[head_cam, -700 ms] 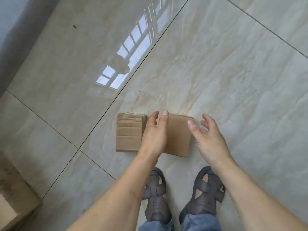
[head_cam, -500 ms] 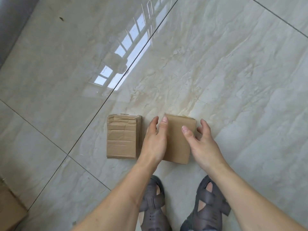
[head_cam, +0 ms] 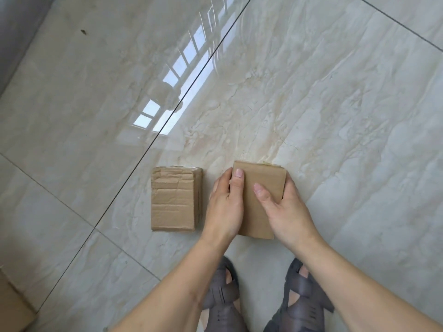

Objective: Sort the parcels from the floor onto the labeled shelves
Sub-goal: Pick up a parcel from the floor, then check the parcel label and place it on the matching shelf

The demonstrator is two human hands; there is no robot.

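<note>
Both hands clasp one cardboard parcel [head_cam: 260,188] on the tiled floor [head_cam: 335,116]: left hand [head_cam: 225,207] wraps its left edge, right hand [head_cam: 285,212] its right edge, thumbs on top. A second parcel [head_cam: 175,200] lies just beside, untouched.

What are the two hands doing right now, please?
Left hand: closed on the left side of the smooth cardboard parcel.
Right hand: closed on the same parcel's right side, thumb on top.
</note>
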